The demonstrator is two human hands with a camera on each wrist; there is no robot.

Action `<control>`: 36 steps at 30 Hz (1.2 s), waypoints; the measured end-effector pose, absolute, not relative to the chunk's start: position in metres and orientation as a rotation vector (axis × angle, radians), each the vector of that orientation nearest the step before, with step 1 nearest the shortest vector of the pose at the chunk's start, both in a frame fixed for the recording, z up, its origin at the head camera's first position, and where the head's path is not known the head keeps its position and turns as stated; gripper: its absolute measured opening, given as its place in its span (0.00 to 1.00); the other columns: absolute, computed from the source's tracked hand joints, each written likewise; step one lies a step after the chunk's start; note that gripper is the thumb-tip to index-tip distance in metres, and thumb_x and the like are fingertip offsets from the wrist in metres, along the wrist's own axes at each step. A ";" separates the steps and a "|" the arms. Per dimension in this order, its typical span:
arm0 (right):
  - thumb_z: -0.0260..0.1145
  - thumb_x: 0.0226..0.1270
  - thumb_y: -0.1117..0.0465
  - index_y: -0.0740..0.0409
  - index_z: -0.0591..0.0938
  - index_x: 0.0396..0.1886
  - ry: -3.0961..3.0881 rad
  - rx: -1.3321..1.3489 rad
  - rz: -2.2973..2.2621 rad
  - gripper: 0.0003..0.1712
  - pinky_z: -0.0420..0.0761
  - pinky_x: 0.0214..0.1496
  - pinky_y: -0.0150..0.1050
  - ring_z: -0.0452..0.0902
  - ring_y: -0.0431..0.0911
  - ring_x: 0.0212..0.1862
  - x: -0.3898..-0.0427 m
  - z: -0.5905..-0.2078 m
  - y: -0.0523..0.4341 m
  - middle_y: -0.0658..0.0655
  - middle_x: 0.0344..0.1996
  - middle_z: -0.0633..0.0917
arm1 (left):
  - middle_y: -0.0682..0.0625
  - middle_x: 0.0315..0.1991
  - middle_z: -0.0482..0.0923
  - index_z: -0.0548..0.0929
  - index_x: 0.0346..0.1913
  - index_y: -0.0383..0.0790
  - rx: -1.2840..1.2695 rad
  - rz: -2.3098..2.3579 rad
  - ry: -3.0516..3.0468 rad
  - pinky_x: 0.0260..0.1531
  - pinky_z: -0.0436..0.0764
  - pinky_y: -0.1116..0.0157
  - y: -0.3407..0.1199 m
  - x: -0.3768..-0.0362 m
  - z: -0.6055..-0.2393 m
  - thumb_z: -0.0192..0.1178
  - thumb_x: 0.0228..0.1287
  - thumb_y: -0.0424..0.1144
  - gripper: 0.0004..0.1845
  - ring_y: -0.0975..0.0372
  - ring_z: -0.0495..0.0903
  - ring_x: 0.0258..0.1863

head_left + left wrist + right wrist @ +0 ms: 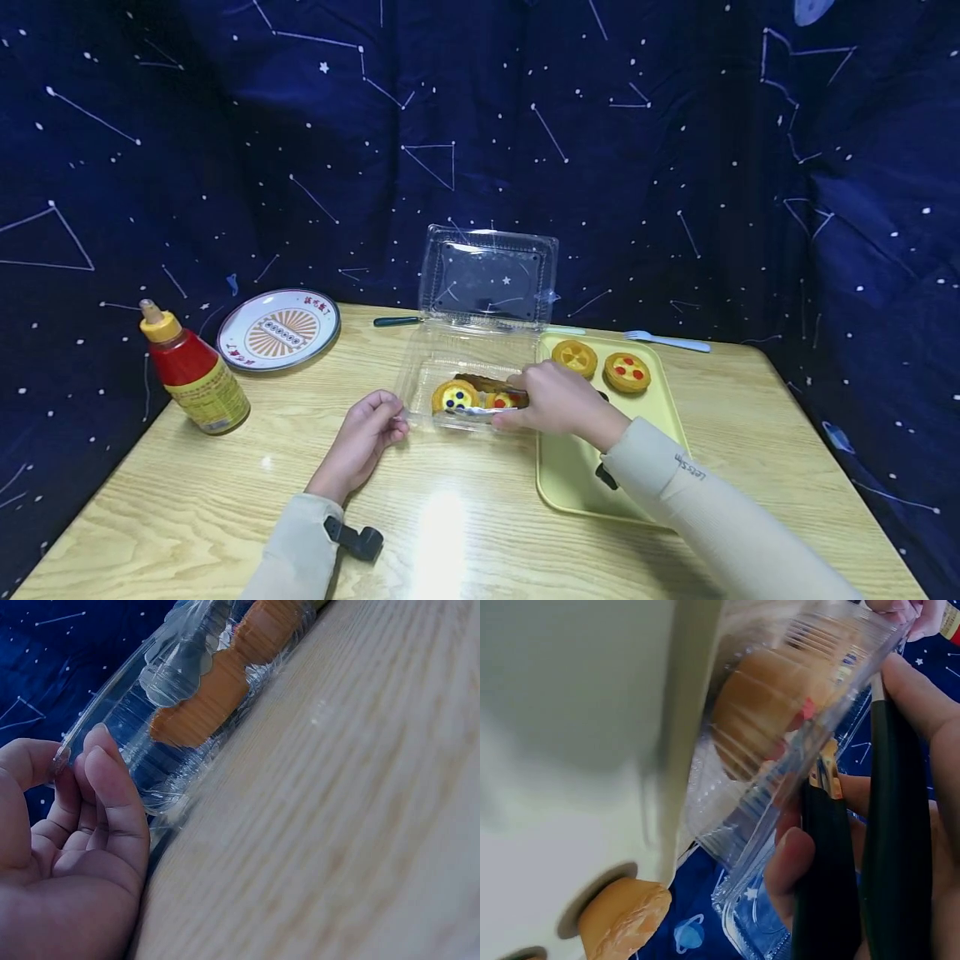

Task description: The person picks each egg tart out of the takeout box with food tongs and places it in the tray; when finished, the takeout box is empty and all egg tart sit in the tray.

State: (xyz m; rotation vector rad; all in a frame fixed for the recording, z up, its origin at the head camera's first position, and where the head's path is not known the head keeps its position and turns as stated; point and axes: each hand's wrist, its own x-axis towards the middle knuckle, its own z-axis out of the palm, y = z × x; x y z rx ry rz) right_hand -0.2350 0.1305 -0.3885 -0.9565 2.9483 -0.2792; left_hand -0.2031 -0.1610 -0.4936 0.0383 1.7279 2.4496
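Note:
My left hand (pixel 366 437) pinches the near left rim of a clear plastic clamshell box (pixel 420 377), thumb against the fingers in the left wrist view. The box's lid (pixel 489 279) stands raised at the back. My right hand (pixel 562 398) grips tongs with dark handles (pixel 897 817), their tips reaching into the box. Inside sits a tart with blue dots (pixel 452 395) on the left. Beside it, a tart with red pieces (pixel 501 401) lies between the arms of the tongs, partly hidden by them. I cannot tell whether the tips still squeeze it.
Under my right forearm lies a yellow tray (pixel 573 479) bearing a tart with a wedge pattern (pixel 574 358) and a red-topped tart (pixel 627 372). Behind it is a light blue fork (pixel 667 341). A patterned plate (pixel 324 329) and a red sauce bottle (pixel 210 392) stand on the left.

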 end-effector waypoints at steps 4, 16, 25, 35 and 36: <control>0.73 0.53 0.35 0.49 0.82 0.26 2.948 -0.958 -0.264 0.24 0.59 0.18 0.39 0.59 0.40 0.18 -0.237 -0.391 0.125 0.45 0.13 0.64 | 0.46 0.32 0.72 0.71 0.37 0.34 0.038 2.455 1.723 0.30 0.79 0.71 -0.161 -0.203 -0.493 0.51 0.73 0.32 0.05 0.62 0.77 0.28; 0.71 0.58 0.38 0.56 0.86 0.33 3.087 -0.946 -0.379 0.25 0.70 0.25 0.38 0.70 0.41 0.25 -0.226 -0.388 0.136 0.46 0.20 0.78 | 0.46 0.33 0.72 0.71 0.37 0.32 0.062 2.462 1.717 0.30 0.79 0.71 -0.160 -0.203 -0.494 0.52 0.72 0.32 0.05 0.62 0.77 0.28; 0.72 0.58 0.39 0.56 0.85 0.54 3.204 -0.798 -0.509 0.32 0.79 0.48 0.53 0.81 0.54 0.48 -0.208 -0.379 0.177 0.57 0.48 0.86 | 0.43 0.34 0.72 0.71 0.38 0.32 0.066 2.463 1.722 0.31 0.79 0.71 -0.161 -0.201 -0.494 0.52 0.72 0.32 0.05 0.62 0.77 0.29; 0.71 0.59 0.40 0.59 0.85 0.53 3.317 -0.674 -0.478 0.32 0.78 0.46 0.58 0.81 0.58 0.45 -0.188 -0.370 0.239 0.60 0.44 0.87 | 0.44 0.34 0.72 0.72 0.37 0.33 0.077 2.460 1.724 0.30 0.79 0.71 -0.161 -0.203 -0.494 0.51 0.72 0.31 0.05 0.62 0.77 0.29; 0.72 0.59 0.40 0.60 0.85 0.53 3.323 -0.661 -0.478 0.32 0.78 0.46 0.58 0.81 0.58 0.45 -0.187 -0.370 0.245 0.60 0.44 0.87 | 0.44 0.34 0.72 0.72 0.37 0.33 0.079 2.461 1.724 0.30 0.79 0.71 -0.161 -0.203 -0.494 0.51 0.72 0.31 0.05 0.62 0.77 0.29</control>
